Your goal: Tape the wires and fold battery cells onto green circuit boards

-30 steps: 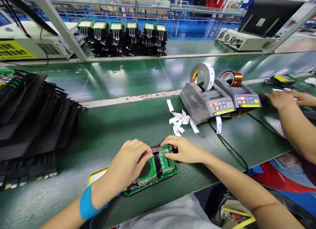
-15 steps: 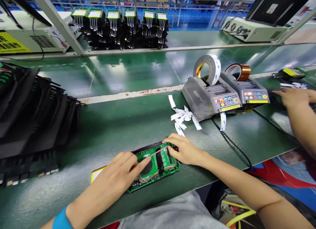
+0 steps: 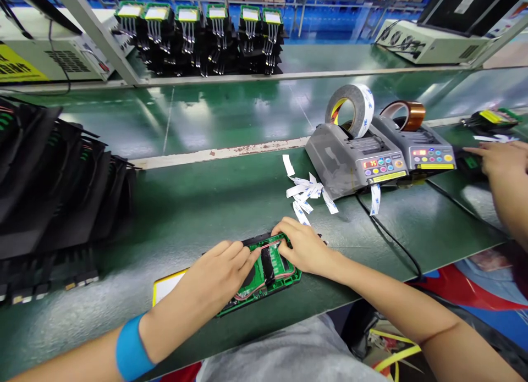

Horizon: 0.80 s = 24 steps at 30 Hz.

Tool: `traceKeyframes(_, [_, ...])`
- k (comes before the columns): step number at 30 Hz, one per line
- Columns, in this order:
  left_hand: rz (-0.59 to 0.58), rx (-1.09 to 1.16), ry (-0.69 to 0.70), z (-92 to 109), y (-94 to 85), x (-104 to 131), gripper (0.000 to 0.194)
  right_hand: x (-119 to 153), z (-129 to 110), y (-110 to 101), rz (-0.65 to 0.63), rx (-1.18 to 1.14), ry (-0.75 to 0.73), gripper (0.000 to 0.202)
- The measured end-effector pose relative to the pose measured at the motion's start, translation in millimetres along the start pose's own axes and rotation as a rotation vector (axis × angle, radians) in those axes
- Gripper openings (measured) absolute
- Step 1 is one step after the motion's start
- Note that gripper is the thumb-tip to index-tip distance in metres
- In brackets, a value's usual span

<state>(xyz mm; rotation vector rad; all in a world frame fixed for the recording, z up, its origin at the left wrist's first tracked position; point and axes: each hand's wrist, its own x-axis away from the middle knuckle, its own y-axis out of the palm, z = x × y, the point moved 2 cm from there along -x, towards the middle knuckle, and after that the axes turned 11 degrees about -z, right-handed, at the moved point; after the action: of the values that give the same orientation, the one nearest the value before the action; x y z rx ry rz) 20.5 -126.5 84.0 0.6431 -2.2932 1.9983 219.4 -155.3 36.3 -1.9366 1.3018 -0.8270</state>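
A green circuit board in a black housing (image 3: 253, 280) lies on the green bench, with thin pinkish wires and a black strip across it. My left hand (image 3: 225, 269), with a blue band on the wrist, rests over the board's left part, its fingertips on the wire near the upper edge. My right hand (image 3: 299, 244) grips the housing's upper right corner between thumb and fingers. A white, yellow-edged piece (image 3: 167, 286) shows at the left, partly hidden by my left forearm.
White tape strips (image 3: 305, 192) lie beyond my right hand, beside two tape dispensers (image 3: 355, 156). Stacked black units (image 3: 61, 184) stand at left, more (image 3: 198, 41) on the back shelf. At right, another person's hand (image 3: 501, 159) is near another unit.
My left hand has slid right and up along the wires, toward my right hand. My right hand stays at the corner. The view has shifted slightly.
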Motion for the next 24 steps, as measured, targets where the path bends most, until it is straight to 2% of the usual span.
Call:
traceKeyframes(7, [-0.009,0.034,-0.029,2.1,4.7,-5.0,0.045,-1.2,-2.9,-6.3,-0.035,0.120,0.040,0.023])
traceKeyframes(11, [-0.067,-0.006,-0.043,6.0,8.3,-3.7,0.051,1.9,-8.1,-14.9,0.010,0.187,-0.164,0.023])
traceKeyframes(15, [-0.104,0.006,-0.064,7.7,6.2,-2.7,0.046,12.4,-13.7,-19.8,0.013,0.268,-0.370,0.020])
traceKeyframes(21, [-0.095,0.034,-0.073,7.3,1.9,-2.0,0.043,18.8,-8.6,-19.6,-0.122,0.467,-0.415,0.044])
traceKeyframes(24, [-0.097,0.039,-0.046,8.9,3.3,-1.1,0.041,17.5,-3.9,-20.1,-0.169,0.478,-0.411,0.047])
